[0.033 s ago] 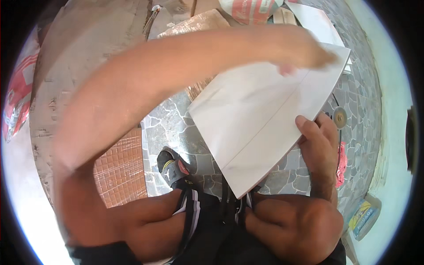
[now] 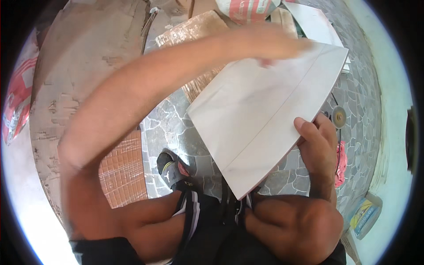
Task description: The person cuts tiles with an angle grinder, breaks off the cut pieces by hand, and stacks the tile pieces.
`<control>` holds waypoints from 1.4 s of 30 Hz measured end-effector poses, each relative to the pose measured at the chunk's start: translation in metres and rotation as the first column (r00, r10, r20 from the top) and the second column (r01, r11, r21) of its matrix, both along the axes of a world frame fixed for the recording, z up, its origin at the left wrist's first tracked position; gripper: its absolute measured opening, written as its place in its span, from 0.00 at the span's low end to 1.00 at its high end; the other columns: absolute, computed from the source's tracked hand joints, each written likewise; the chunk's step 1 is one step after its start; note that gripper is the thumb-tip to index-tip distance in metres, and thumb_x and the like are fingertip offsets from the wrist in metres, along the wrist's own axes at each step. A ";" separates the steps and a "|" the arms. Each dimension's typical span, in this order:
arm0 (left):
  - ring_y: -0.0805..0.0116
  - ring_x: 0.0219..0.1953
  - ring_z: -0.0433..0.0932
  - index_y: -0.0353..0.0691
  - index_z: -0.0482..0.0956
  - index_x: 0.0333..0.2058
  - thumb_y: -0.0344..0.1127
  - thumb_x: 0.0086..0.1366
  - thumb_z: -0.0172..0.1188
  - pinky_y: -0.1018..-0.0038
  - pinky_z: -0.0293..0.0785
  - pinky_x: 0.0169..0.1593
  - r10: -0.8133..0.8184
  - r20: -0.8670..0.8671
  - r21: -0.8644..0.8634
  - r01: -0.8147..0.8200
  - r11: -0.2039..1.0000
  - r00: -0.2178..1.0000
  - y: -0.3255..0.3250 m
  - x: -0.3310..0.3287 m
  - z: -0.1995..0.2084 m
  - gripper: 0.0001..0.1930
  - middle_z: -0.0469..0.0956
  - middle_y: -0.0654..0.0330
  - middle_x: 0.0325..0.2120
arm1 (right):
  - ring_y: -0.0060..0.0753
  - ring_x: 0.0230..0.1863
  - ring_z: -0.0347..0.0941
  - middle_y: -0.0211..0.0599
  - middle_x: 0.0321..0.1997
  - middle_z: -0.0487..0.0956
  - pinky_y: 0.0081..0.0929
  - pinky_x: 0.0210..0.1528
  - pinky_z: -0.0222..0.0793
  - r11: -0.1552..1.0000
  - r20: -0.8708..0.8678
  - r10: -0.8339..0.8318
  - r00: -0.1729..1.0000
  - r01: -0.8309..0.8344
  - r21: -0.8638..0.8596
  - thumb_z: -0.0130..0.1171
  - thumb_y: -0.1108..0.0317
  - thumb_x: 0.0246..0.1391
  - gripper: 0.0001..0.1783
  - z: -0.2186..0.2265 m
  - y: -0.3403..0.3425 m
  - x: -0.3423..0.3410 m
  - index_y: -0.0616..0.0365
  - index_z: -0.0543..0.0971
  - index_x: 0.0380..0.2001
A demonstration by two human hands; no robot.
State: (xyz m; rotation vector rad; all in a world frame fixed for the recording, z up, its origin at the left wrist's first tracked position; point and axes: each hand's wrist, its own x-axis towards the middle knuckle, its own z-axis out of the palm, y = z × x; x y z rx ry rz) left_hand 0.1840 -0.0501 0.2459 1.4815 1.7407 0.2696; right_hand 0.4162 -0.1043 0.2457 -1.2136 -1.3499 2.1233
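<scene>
A large white tile [image 2: 260, 115] with faint grey marbling lies tilted above my lap, its nearest corner between my thighs. A thin straight line runs lengthwise along its face. My right hand [image 2: 319, 139] grips the tile's right edge, thumb on top and the other fingers partly hidden beside and under it. Reaching across from the left, my left hand [image 2: 282, 43] is over the tile's far part. Motion smears its fingers, so I cannot tell whether they hold anything or touch the surface.
Beyond the tile are another white tile [image 2: 311, 24], a red-and-white sack [image 2: 247, 9] and a wrapped brown stack [image 2: 194, 28]. A disc-shaped tool [image 2: 338, 117] and pink cloth [image 2: 340, 165] lie right. Brown gridded sheets [image 2: 121, 170] are left, a container [image 2: 365, 216] lower right.
My left hand and forearm have shifted left over the tile, away from its far right corner. My right hand keeps its grip, and the tile has barely moved.
</scene>
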 end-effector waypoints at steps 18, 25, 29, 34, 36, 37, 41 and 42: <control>0.60 0.51 0.79 0.21 0.70 0.57 0.56 0.70 0.54 0.69 0.75 0.54 0.865 0.495 -0.295 -0.920 0.258 0.084 -0.154 -0.115 -0.205 0.36 0.78 0.46 0.52 | 0.32 0.40 0.77 0.45 0.41 0.81 0.29 0.45 0.73 0.983 -0.116 0.185 0.976 -0.183 0.025 0.58 0.67 0.53 0.22 -0.029 0.101 -0.025 0.76 0.76 0.47; 0.63 0.40 0.79 0.21 0.77 0.48 0.53 0.68 0.60 0.69 0.78 0.46 0.908 0.369 -0.126 -0.978 -0.165 -0.200 -0.219 -0.146 -0.223 0.31 0.80 0.50 0.42 | 0.39 0.37 0.79 0.46 0.41 0.83 0.36 0.40 0.74 0.901 0.053 0.342 0.938 -0.343 0.266 0.61 0.58 0.56 0.23 -0.155 0.177 -0.146 0.72 0.81 0.41; 0.70 0.28 0.75 0.28 0.81 0.33 0.53 0.68 0.60 0.70 0.73 0.33 0.885 0.403 -0.033 -0.970 -0.242 -0.235 -0.213 -0.134 -0.237 0.26 0.80 0.59 0.29 | 0.37 0.40 0.77 0.52 0.40 0.82 0.36 0.45 0.70 0.830 0.578 0.179 0.796 -0.438 0.345 0.59 0.52 0.56 0.27 -0.207 0.192 -0.205 0.71 0.79 0.41; 0.72 0.23 0.72 0.33 0.79 0.30 0.51 0.69 0.61 0.71 0.69 0.27 0.802 0.543 -0.067 -0.964 -0.255 -0.250 -0.217 -0.145 -0.270 0.22 0.77 0.62 0.23 | 0.52 0.42 0.79 0.60 0.38 0.81 0.41 0.47 0.71 0.701 0.674 0.194 0.713 -0.582 0.413 0.57 0.50 0.51 0.28 -0.220 0.188 -0.219 0.71 0.81 0.37; 0.72 0.23 0.72 0.33 0.79 0.31 0.51 0.69 0.60 0.72 0.69 0.27 0.796 0.551 -0.073 -0.965 -0.252 -0.250 -0.212 -0.148 -0.279 0.22 0.77 0.62 0.23 | 0.61 0.44 0.79 0.65 0.40 0.81 0.43 0.49 0.72 0.710 0.652 0.167 0.740 -0.549 0.442 0.56 0.50 0.49 0.29 -0.229 0.189 -0.216 0.73 0.81 0.35; 0.72 0.23 0.73 0.32 0.79 0.32 0.51 0.69 0.60 0.73 0.69 0.27 0.792 0.562 -0.071 -0.968 -0.242 -0.239 -0.210 -0.150 -0.283 0.22 0.77 0.62 0.23 | 0.61 0.46 0.78 0.65 0.41 0.81 0.44 0.51 0.72 0.699 0.676 0.129 0.726 -0.550 0.457 0.55 0.50 0.49 0.30 -0.237 0.190 -0.214 0.73 0.81 0.36; 0.73 0.24 0.74 0.32 0.79 0.33 0.51 0.69 0.60 0.73 0.70 0.27 0.842 0.517 -0.017 -0.986 -0.169 -0.153 -0.194 -0.166 -0.288 0.22 0.78 0.62 0.25 | 0.61 0.50 0.77 0.65 0.45 0.80 0.45 0.55 0.71 0.652 0.746 0.073 0.661 -0.598 0.466 0.54 0.49 0.49 0.30 -0.254 0.197 -0.206 0.70 0.82 0.38; 0.73 0.25 0.74 0.32 0.79 0.34 0.51 0.69 0.60 0.73 0.70 0.28 0.844 0.515 -0.039 -0.987 -0.156 -0.154 -0.194 -0.174 -0.288 0.22 0.78 0.61 0.26 | 0.61 0.50 0.77 0.65 0.45 0.80 0.45 0.55 0.71 0.656 0.748 0.075 0.660 -0.598 0.461 0.54 0.49 0.49 0.30 -0.255 0.196 -0.207 0.70 0.82 0.38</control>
